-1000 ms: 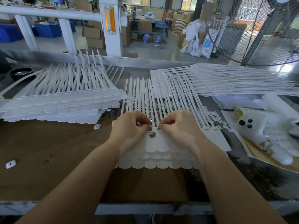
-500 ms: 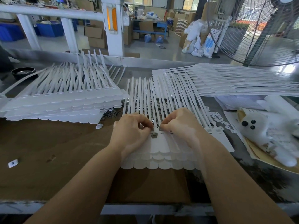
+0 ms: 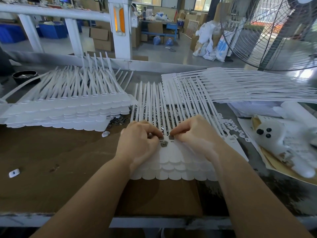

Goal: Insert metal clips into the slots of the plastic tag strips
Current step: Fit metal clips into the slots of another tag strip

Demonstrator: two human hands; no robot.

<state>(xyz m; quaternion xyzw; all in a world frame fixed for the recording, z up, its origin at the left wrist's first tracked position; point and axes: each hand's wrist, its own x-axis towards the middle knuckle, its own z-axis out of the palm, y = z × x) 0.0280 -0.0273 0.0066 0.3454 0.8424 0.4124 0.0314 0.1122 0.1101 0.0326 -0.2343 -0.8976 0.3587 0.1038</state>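
Matt white plastic tag strips (image 3: 173, 162), dull grey metal clip (image 3: 163, 144), rough brown cardboard sheet (image 3: 51, 152).

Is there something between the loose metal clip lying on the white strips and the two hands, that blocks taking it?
Nothing visible does. The loose clip lies bare on the top tag strip, just below the fingertips of the left hand and the right hand.

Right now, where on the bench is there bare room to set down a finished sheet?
Bare brown bench top lies left of the left hand, below the left stack of strips, with only a small white piece there. Right of the right hand it is crowded: strips, white toy.
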